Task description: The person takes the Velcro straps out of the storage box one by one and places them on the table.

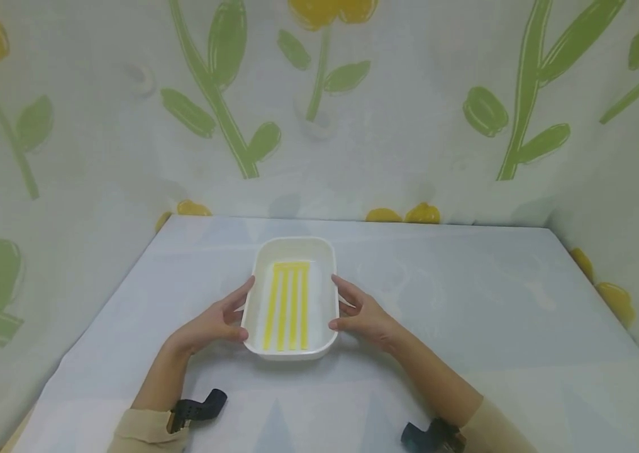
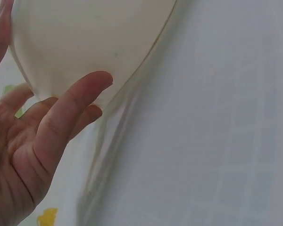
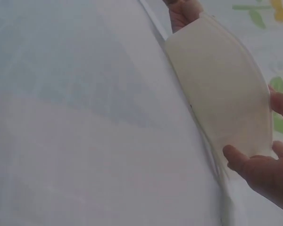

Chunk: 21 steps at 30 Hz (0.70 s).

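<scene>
A white rectangular tray (image 1: 325, 308) with rounded corners and raised walls sits between the two hands, its long side running away from me. On its floor lie several long yellow strips (image 1: 294, 308), with a yellow band across their far ends. My left hand (image 1: 214, 324) grips the left wall, thumb at the near corner and fingers farther up the side. The right wall is held by my right hand (image 1: 370, 318) in the same spread way. In the left wrist view, the thumb (image 2: 85, 92) presses on the tray's outer wall. The right wrist view shows the wall's outside (image 3: 221, 89).
A pale cloth (image 1: 495, 302) with faint bluish shapes covers the table. Behind and beside it hangs a white curtain (image 1: 399, 126) printed with green leaves and yellow flowers. Each wrist wears a black strapped device (image 1: 197, 409), just beyond the beige sleeves (image 1: 150, 431).
</scene>
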Motion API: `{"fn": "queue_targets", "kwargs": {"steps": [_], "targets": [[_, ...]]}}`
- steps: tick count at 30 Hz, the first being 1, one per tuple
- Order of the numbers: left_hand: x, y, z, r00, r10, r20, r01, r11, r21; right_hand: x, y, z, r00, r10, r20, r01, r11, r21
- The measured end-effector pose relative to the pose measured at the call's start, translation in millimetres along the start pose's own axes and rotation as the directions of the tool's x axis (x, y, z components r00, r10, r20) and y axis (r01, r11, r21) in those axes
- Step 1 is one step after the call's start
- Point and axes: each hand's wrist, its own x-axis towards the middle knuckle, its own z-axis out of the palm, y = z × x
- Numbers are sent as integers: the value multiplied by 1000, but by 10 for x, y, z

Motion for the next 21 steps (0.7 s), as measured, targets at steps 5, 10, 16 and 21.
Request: {"fn": "queue_targets", "kwargs": {"steps": [5, 10, 16, 21], "targets": [[42, 20, 65, 1000, 3, -3, -3, 1000, 9, -40, 3, -57, 1000, 13, -9, -13, 1000, 6], [102, 49, 150, 1000, 8, 4, -8, 1000, 14, -107, -10, -125, 1000, 16, -20, -16, 1000, 9], [172, 64, 248, 1000, 7, 15, -7, 1000, -17, -188, -15, -217, 998, 40, -44, -40, 999, -8], [230, 95, 330, 1000, 1, 18, -1, 1000, -15, -239, 3, -308, 999, 33, -31, -33, 999, 13]]}}
